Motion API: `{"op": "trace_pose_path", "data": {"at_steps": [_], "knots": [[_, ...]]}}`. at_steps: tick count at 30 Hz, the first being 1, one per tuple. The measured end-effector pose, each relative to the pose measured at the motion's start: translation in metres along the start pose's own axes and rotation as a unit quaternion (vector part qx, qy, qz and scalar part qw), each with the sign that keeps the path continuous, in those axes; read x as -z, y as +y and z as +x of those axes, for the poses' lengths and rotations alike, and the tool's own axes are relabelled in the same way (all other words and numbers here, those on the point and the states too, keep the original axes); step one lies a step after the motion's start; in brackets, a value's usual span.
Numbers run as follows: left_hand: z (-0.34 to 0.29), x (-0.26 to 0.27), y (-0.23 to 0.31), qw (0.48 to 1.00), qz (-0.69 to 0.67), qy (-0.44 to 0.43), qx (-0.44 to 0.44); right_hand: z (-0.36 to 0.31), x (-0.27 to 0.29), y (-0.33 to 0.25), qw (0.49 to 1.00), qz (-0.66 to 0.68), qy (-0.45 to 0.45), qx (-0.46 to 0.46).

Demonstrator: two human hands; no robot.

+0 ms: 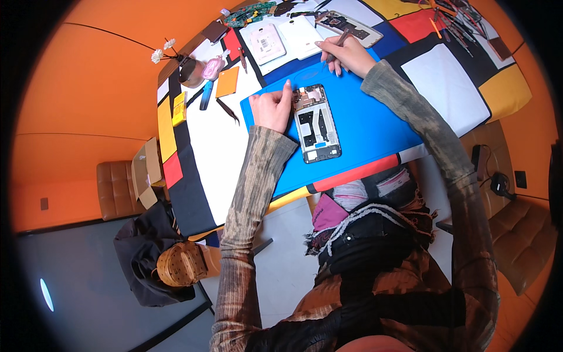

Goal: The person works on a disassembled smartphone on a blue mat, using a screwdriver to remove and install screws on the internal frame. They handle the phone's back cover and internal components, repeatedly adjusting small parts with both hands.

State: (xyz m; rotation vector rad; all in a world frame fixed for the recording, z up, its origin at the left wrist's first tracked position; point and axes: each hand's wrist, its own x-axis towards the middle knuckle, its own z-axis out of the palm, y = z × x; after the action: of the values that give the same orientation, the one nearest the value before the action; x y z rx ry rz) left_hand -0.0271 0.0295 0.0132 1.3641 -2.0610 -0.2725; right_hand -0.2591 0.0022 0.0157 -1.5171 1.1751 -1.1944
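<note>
An opened smartphone [317, 124], its inner frame and boards exposed, lies on a blue work mat [375, 129]. Against the phone's upper left edge rests my left hand [271, 110], its fingers curled in and its thumb pointing up; no object shows in it. Beyond the phone's top right corner, my right hand [350, 57] pinches a slim dark pen-like tool [340, 41], held apart from the phone. The tool's exact kind is too small to tell.
Phone back covers [267, 44] and another opened phone [352, 28] lie at the back. Several thin tools [460, 29] cluster far right. Left stand a flower vase [190, 71], an orange card [227, 81], dark tweezers [227, 110] and a yellow box [179, 109].
</note>
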Motion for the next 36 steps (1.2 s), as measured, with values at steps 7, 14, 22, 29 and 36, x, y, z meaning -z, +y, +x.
{"op": "trace_pose_path", "data": {"at_steps": [7,14,22,29,36], "knots": [[-0.003,0.0,0.013,0.995,-0.066,-0.036,-0.068,-0.005,-0.015,-0.006,0.989,0.096,-0.112,-0.03],[-0.003,-0.001,0.011,0.99,-0.063,-0.075,-0.106,-0.009,-0.024,-0.006,0.981,0.106,-0.164,0.008],[-0.003,0.0,0.011,0.989,-0.076,-0.074,-0.106,-0.007,-0.024,-0.001,0.982,0.099,-0.162,0.007],[-0.003,0.0,0.012,0.988,-0.078,-0.069,-0.112,-0.007,-0.024,-0.001,0.982,0.093,-0.166,0.007],[-0.003,-0.001,0.01,0.988,-0.068,-0.067,-0.123,-0.008,-0.024,-0.001,0.983,0.081,-0.163,-0.002]]}}
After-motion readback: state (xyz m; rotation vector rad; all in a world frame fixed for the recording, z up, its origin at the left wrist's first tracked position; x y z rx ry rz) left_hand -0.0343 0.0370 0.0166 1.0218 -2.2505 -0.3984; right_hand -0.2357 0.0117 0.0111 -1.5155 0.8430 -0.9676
